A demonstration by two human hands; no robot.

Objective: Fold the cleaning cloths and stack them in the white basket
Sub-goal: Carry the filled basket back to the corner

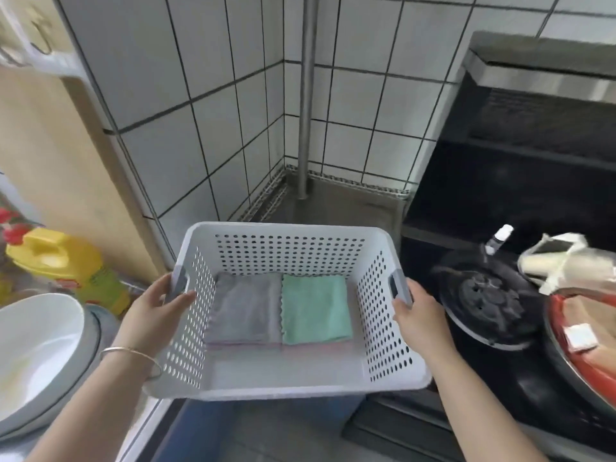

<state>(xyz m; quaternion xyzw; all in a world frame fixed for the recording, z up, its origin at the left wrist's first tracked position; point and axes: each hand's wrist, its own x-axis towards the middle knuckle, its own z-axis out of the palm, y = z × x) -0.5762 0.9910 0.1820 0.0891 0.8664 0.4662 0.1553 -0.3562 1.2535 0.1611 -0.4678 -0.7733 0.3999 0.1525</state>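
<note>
A white perforated basket [290, 383] is held in the air in front of me, above the floor gap between counter and stove. My left hand [156, 303] grips its left grey handle, and my right hand [416, 311] grips its right grey handle. Inside on the bottom lie two folded stacks side by side: a grey cloth [246, 311] tops the left one, a teal cloth [315, 310] tops the right one. Pinkish cloth edges show beneath both.
On the left counter stand a white bowl [33, 355] and a yellow bottle [66, 261]. On the right is a black stove with a burner [483, 298], a red-rimmed pan [586, 355] and a cream cloth [563, 258]. A metal pipe [306, 95] runs down the tiled corner.
</note>
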